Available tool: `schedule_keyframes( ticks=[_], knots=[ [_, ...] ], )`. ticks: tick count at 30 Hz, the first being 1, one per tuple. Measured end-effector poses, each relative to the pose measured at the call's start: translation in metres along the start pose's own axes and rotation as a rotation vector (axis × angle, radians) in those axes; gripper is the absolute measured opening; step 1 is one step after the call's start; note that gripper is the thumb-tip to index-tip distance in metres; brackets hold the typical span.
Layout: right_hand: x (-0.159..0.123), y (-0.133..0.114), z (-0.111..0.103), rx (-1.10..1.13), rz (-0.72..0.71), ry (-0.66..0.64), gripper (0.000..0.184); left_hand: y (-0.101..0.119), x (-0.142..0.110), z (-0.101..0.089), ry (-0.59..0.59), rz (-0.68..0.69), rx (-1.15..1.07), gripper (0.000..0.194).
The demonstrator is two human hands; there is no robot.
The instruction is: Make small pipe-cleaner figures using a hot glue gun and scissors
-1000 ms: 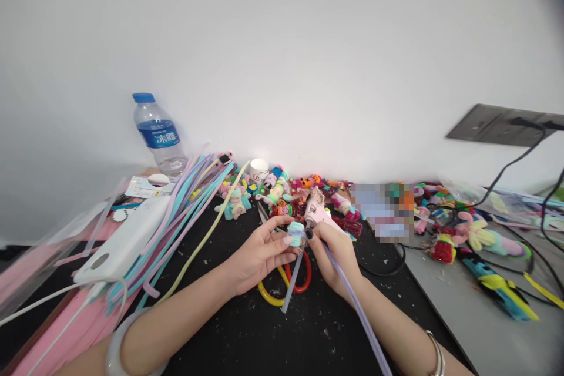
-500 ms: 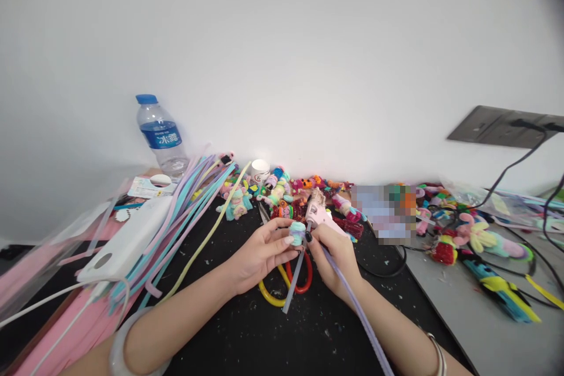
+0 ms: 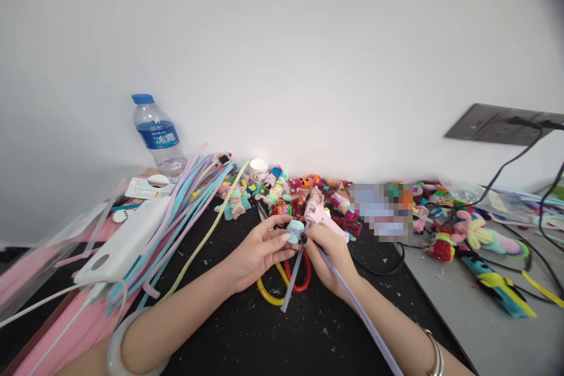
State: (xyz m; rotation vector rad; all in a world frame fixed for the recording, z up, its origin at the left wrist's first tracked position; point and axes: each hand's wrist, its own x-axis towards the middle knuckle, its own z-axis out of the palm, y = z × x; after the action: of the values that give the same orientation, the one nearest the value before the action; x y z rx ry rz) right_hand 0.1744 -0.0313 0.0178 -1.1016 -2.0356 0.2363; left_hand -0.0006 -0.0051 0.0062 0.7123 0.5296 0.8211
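My left hand (image 3: 259, 255) is closed, its thumb and fingertips gripping a small roll of fuzzy pipe cleaner (image 3: 295, 231) in mint and purple. Right beside it, my right hand (image 3: 332, 255) pinches a long purple pipe cleaner (image 3: 352, 296) close to the roll. The strip's tail trails down along my right forearm. Just behind my hands a pink glue gun (image 3: 324, 220) lies on the mat. A translucent glue stick (image 3: 291, 288) juts out towards me from it, between my hands. Scissors (image 3: 272, 294) with yellow and red handles lie beneath, partly hidden by my fingers.
Pastel pipe cleaners (image 3: 176, 217) lie bundled at left beside a white box-like object (image 3: 121, 244) with a cable. A water bottle (image 3: 158, 135) leans against the wall. Fuzzy figures (image 3: 238, 200) and a paper cup (image 3: 258, 170) line the back. Cables (image 3: 535, 247) run across the right.
The whole view has shifted slightly. The mint and purple roll is turned and tilted a little in my left hand; both hands keep nearly the same place.
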Motion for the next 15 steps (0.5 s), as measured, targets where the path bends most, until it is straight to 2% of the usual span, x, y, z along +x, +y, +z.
schedule_keyframes(
  ticks=[11, 15],
  knots=[
    [-0.0013, 0.0009, 0.0053, -0.021, 0.002, 0.022, 0.018, 0.0019, 0.0010, 0.0029, 0.000, 0.030, 0.090, 0.034],
    [-0.0024, 0.0011, 0.0063, -0.026, 0.010, 0.010, 0.018, -0.0010, 0.0013, 0.0030, 0.039, 0.077, 0.176, 0.033]
  ],
)
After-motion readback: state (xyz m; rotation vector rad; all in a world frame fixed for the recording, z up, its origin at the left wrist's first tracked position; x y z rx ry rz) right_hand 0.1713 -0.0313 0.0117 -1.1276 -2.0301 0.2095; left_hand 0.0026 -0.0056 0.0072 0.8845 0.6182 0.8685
